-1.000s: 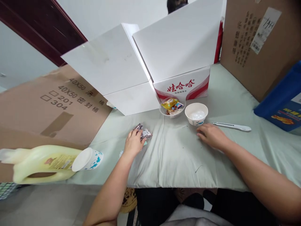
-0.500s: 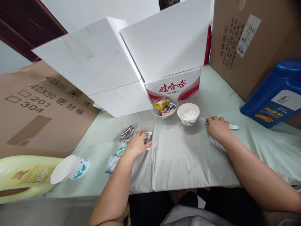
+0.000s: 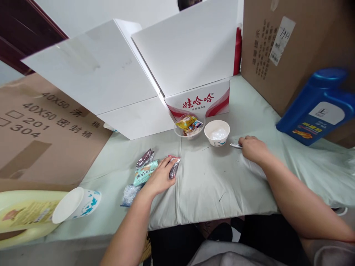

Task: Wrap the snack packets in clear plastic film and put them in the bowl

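Silver and dark, the small packet (image 3: 174, 170) is on the cloth (image 3: 199, 195), pinched between thumb and fingers of your left hand (image 3: 161, 175). Just beside it lies the mint-green packet (image 3: 144, 173). Your right hand (image 3: 253, 149) has its fingers curled around the utility knife (image 3: 235, 146), near the paper bowl (image 3: 217, 134).

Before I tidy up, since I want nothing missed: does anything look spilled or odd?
Thin dark marks dot the wrinkled pale green tablecloth, standing out against it; I can't tell whether they're threads or stains. Nothing looks spilled.
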